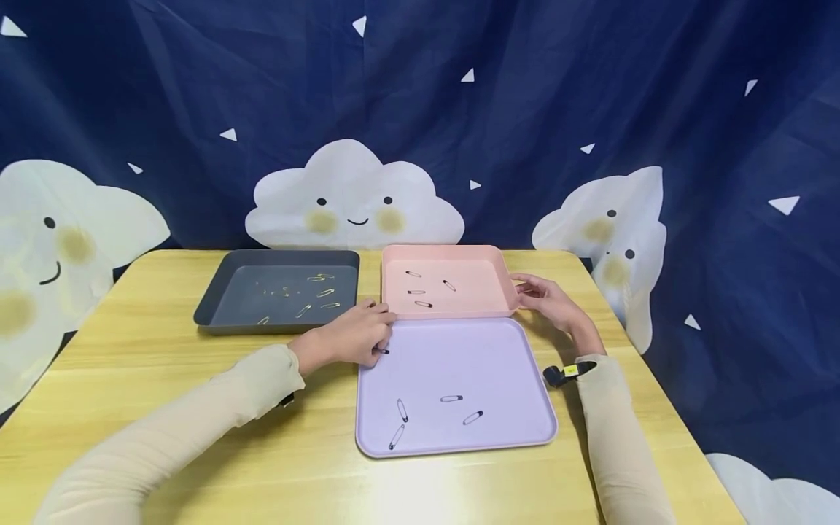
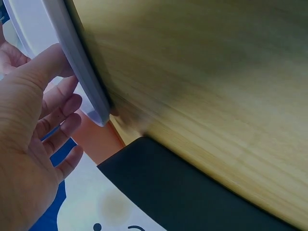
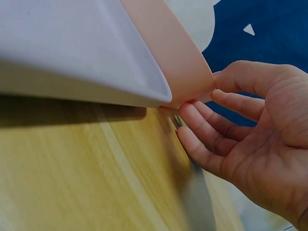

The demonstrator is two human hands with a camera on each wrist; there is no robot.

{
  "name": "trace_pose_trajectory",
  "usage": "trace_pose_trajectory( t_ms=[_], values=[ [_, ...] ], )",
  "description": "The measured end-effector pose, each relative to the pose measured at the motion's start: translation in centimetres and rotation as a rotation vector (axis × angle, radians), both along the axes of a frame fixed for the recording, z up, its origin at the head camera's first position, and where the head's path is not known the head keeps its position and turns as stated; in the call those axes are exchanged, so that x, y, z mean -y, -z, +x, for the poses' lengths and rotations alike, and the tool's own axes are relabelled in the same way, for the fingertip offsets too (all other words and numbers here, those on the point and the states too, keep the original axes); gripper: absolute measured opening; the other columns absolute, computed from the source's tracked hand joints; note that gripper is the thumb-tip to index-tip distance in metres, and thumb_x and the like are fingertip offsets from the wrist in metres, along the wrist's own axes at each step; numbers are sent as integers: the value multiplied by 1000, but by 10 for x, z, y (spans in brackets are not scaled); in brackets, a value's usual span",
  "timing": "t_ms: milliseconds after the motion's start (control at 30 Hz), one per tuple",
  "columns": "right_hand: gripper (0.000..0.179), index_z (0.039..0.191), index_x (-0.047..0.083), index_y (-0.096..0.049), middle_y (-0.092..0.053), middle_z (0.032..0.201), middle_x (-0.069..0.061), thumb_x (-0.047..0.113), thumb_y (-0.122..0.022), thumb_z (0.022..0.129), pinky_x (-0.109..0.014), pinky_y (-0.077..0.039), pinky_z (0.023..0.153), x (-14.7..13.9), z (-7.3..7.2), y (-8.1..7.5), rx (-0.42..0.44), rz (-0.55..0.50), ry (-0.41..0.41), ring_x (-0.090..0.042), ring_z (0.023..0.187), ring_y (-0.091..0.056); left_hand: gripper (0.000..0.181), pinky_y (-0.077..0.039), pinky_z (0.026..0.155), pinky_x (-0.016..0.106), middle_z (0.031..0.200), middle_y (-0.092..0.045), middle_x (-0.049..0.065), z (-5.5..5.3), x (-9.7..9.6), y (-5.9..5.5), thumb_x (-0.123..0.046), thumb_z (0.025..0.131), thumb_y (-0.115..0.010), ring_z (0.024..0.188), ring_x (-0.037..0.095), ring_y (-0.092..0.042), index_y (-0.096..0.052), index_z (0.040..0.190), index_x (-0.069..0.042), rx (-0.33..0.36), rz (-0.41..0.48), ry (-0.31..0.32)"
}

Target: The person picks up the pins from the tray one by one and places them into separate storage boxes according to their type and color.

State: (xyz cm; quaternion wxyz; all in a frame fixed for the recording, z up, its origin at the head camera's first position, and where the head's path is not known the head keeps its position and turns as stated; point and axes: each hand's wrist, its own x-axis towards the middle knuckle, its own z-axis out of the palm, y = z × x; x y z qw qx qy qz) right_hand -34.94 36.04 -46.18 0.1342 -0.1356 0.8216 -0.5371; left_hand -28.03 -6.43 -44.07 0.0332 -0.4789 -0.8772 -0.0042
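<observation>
My left hand is at the upper-left corner of the purple tray, thumb and index finger together at its rim; the other fingers are loosely bent. A black-headed safety pin shows beside that hand, mostly hidden by it. Several more safety pins lie toward the purple tray's front, one pin near the middle. My right hand holds the pink tray at its front right corner, thumb near the rim and fingers against the outer wall. Several black-headed safety pins lie inside it.
At the back left a dark grey tray contains several gold safety pins. The purple tray sits directly in front of the pink one. All rest on a wooden table, with a blue cloud-print curtain behind.
</observation>
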Motion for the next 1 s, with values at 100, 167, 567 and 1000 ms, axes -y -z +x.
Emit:
trace_pose_trajectory(
  t_ms=[100,167,567,1000],
  values=[
    [57,153,-2,-40,-53,135,-36,8,-60,101,-18,-53,86,0,-1,-2,6,5,2,-7,103,-62,22,-41,83,39,100,-69,0,-1,-1,-2,-16,72,-80,90,19,-52,-63,59,-20,2,-3,4],
    [57,153,-2,-40,-53,135,-36,8,-60,101,-18,-53,86,1,-1,-3,6,12,2,-7,104,-61,23,-41,82,39,99,-69,0,-1,-1,-5,-15,71,-80,89,19,-52,-62,58,-20,4,-6,3],
    [57,153,-4,-38,-52,134,-38,7,-60,102,-17,-53,84,0,0,-2,5,-12,6,-5,102,-62,22,-40,81,37,101,-68,-1,0,-4,-4,-18,70,-82,92,18,-54,-63,60,-22,-18,-31,27],
    [56,153,-3,-40,-54,135,-37,6,-60,101,-17,-54,85,-2,-1,0,0,-21,10,-7,104,-62,23,-42,82,39,98,-67,-1,-1,-5,-6,-14,71,-79,89,18,-52,-60,60,-21,-12,-20,58]
  ],
)
